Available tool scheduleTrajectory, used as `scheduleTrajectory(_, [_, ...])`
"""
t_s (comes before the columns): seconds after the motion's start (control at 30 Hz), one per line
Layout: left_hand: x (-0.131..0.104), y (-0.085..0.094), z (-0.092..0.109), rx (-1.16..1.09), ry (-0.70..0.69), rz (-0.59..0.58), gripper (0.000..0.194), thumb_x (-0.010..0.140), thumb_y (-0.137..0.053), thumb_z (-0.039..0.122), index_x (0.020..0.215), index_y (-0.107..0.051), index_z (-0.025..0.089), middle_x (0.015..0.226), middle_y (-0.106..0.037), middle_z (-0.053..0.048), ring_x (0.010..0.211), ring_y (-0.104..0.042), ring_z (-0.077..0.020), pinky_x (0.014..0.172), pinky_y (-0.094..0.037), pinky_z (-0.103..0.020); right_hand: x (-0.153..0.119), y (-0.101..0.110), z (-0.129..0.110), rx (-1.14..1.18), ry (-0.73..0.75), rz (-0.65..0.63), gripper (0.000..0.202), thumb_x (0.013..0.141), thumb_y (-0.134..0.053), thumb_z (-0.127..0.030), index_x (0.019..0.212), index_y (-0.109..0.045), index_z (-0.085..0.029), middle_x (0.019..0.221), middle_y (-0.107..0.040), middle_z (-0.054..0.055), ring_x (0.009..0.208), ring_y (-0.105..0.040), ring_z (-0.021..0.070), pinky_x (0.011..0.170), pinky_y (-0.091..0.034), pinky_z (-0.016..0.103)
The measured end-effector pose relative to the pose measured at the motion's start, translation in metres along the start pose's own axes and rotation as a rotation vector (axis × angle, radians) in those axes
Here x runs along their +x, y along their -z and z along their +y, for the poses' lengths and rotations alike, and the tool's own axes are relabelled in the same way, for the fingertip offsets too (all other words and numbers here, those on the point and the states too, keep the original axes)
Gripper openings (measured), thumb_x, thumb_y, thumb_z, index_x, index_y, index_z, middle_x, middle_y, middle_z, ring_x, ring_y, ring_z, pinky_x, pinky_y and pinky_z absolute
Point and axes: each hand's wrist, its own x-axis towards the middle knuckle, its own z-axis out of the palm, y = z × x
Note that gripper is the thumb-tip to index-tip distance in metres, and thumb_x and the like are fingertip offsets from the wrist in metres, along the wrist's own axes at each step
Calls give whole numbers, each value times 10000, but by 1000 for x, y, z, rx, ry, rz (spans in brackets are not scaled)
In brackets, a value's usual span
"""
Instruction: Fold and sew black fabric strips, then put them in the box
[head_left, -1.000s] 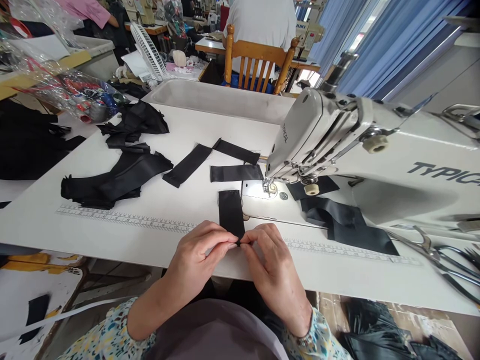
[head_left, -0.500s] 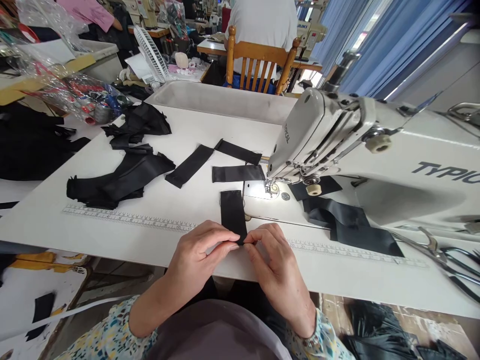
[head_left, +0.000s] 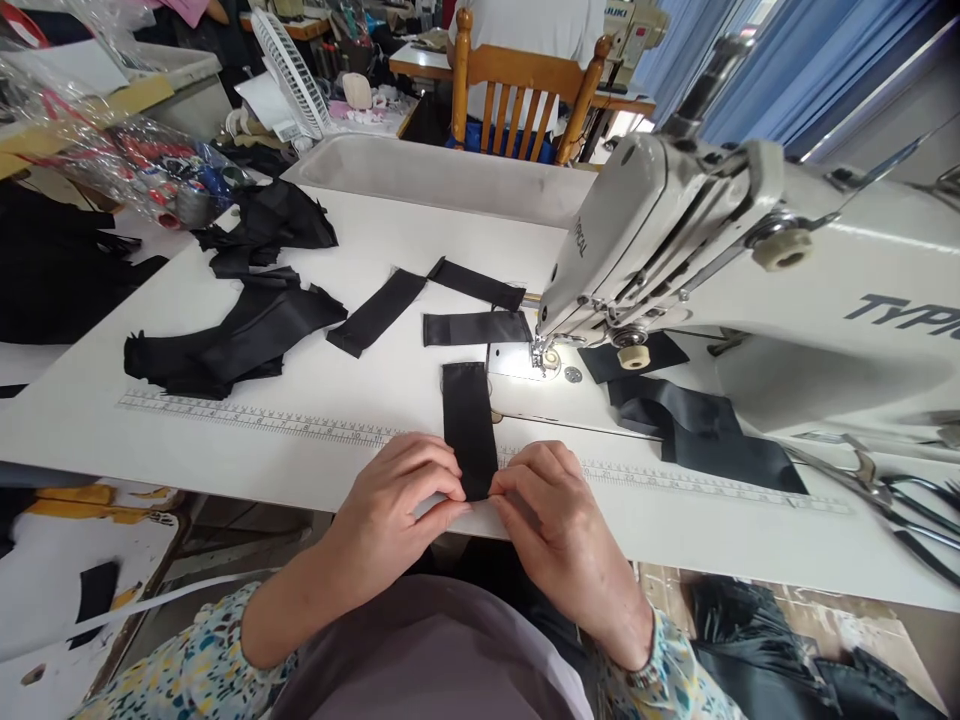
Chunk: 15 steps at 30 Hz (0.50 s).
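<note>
A black fabric strip (head_left: 469, 420) lies lengthwise on the white table near its front edge. My left hand (head_left: 401, 492) pinches the strip's near left corner between thumb and fingertips. At the near right corner, my right hand (head_left: 553, 520) pinches the same strip. Beyond it, another black strip (head_left: 472, 328) lies crosswise, its right end by the sewing machine's presser foot (head_left: 538, 352). Two more strips sit farther back, one slanted (head_left: 379, 312) and one (head_left: 478, 283) reaching toward the machine. A measuring scale (head_left: 300, 425) runs along the table, partly hidden by my hands and the strip.
The sewing machine (head_left: 675, 240) fills the right side. Scissors (head_left: 892, 500) lie at the right edge, near black fabric pieces (head_left: 705, 450). Black fabric piles (head_left: 240, 340) rest on the left. Behind the table are a white trough (head_left: 442, 185), a wooden chair (head_left: 525, 80) and a seated person.
My hands have moved slightly apart at the strip's near end, and more of that end shows between them. The whole view has shifted a little.
</note>
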Motion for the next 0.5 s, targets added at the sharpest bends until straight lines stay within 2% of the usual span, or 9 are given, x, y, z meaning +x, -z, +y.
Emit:
scheduleTrajectory(0.1, [-3, 0, 0, 48, -14, -37, 170, 961, -616, 62, 854, -653, 189, 1000, -665, -45, 1109, -591, -208, 956, -496, -357, -5, 0, 0, -51, 6, -37, 174, 997, -515, -109, 926, -634, -213, 932, -574, 53, 939, -484, 230, 858, -413, 416])
scheduleTrajectory(0.27, [-3, 4, 4, 27, 63, -114, 195, 1009, -544, 88, 904, -668, 196, 1069, -648, -48, 1180, -539, -210, 1002, -464, -371, -6, -1, -1, -95, -21, -63, 205, 1024, -478, -140, 904, -629, -211, 916, -557, 55, 917, -471, 235, 853, -397, 422])
scheduleTrajectory(0.5, [1, 1, 12, 19, 183, -66, 186, 981, -568, 105, 822, -617, 187, 1006, -631, -39, 1116, -545, -212, 977, -449, -400, -3, -4, -2, -185, -36, -27, 178, 990, -508, -138, 837, -567, -207, 896, -548, 54, 895, -456, 239, 829, -390, 425])
